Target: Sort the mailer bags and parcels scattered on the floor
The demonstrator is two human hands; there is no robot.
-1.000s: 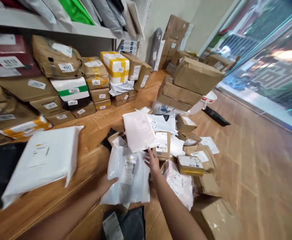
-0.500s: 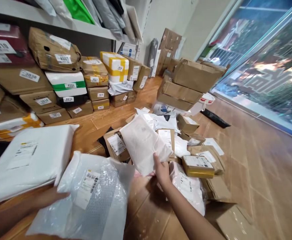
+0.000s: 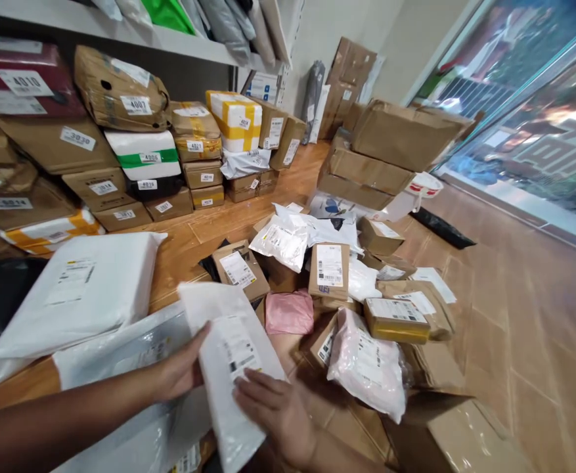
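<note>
Both my hands hold a flat white poly mailer (image 3: pixel 228 355) with a printed label, low in the middle of the view. My left hand (image 3: pixel 182 368) grips its left edge, thumb on top. My right hand (image 3: pixel 275 410) rests on its lower right part with the fingers closed over the edge. Under the mailer lies a clear bubble-wrap parcel (image 3: pixel 134 394) on the wooden ledge (image 3: pixel 184 246). A big white mailer (image 3: pixel 71 295) lies to the left of it.
A heap of small boxes and bags (image 3: pixel 347 289) covers the wooden floor in front of me, with a pink bag (image 3: pixel 290 312) among them. Numbered parcels (image 3: pixel 140 157) are stacked under a shelf at the left. Large cartons (image 3: pixel 391 151) stand at the back, glass doors (image 3: pixel 529 112) at the right.
My left hand put the bubble-wrap parcel down on the ledge. My right hand brought the white mailer from the heap toward me, and now both hands hold it.
</note>
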